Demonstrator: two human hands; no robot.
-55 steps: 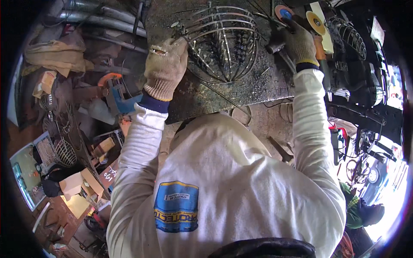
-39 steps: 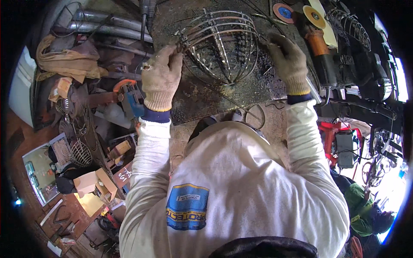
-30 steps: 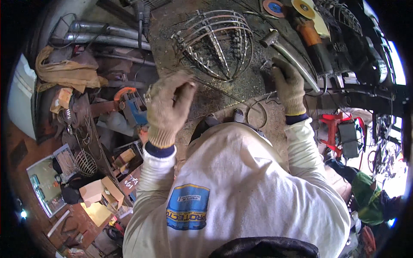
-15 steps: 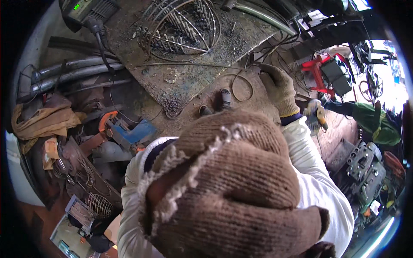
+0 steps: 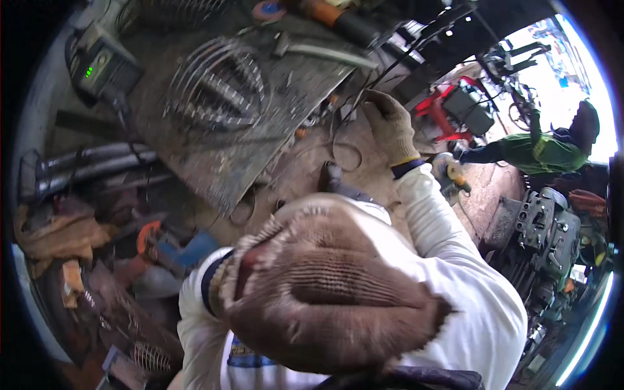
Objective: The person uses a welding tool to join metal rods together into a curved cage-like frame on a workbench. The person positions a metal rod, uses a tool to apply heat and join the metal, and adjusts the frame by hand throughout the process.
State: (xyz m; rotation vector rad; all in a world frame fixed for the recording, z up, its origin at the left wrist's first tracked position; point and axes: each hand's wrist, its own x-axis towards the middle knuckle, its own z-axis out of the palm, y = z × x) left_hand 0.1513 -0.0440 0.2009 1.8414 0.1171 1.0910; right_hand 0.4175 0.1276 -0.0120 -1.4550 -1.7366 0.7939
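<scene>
My left hand (image 5: 325,279), in a brown knit work glove with a frayed cuff, looms close and covers the lower middle. Its fingers look folded and pressed together; whatever they grip is hidden, though a dark curved edge (image 5: 409,377) shows just beneath. My right hand (image 5: 393,130), in a similar glove, reaches forward past the table's right edge. Its fingers are curled in beside a dark cable (image 5: 354,114); what lies in them is hidden. On the dirty metal table (image 5: 195,156) rests a round cage of bent metal rods (image 5: 218,91). A hammer (image 5: 325,51) lies behind it.
A welding machine (image 5: 107,68) with a lit green display stands left. Pipes (image 5: 97,166) lie beside the table. At right are an angle grinder (image 5: 452,172), a red stool (image 5: 442,117), a machine (image 5: 549,231) and another person in green (image 5: 552,153). Cable loops on the floor.
The view has shifted, showing more of the table's far side and the other person. My left hand appears lower and turned. My right hand still has its fingers curled.
</scene>
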